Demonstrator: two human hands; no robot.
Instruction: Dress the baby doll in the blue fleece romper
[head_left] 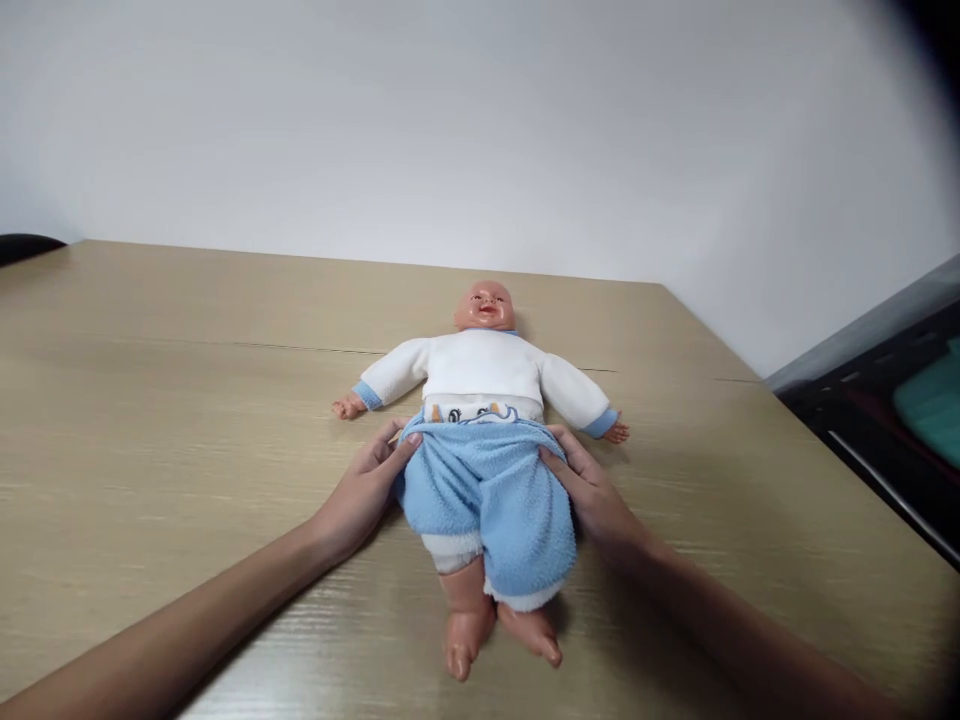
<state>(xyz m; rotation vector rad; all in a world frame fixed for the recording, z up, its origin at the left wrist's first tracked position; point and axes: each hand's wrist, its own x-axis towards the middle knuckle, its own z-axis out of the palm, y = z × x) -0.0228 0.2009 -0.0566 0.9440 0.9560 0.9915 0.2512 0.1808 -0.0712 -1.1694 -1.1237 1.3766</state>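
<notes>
So your doll point(484, 382) is flat on its back in the middle of the counter point(187, 420), head away from you, feet toward you, arms spread out to both sides. Your grip on both sides is clamped on the blue pants point(484, 475) near the waistband: left hand point(379, 465) at one hip, right hand point(589, 485) at the other, thumbs on top. Some of your fingers are tucked out of sight, so I can't tell how much cloth they've actually gathered.

As for handling, the pants look like soft, fuzzy terry — light, floppy, no stiffness at all, and probably not slippery. They bunch easily, so I'd say the two sides of the waistband are the right place to hold, with an even pull so it doesn't skew. Nothing there looks fragile.

The doll is a different story. Its head point(486, 305) and feet point(466, 630) look like smooth, hard-ish plastic or vinyl, likely a bit slick, while the sleeves of the white top point(484, 355) look padded and squishy. My guess is it's not heavy, so it could slide along if you tug hard — if you need to lift or steady it, I'd go for the torso or hips rather than a tiny hand or foot.
</notes>
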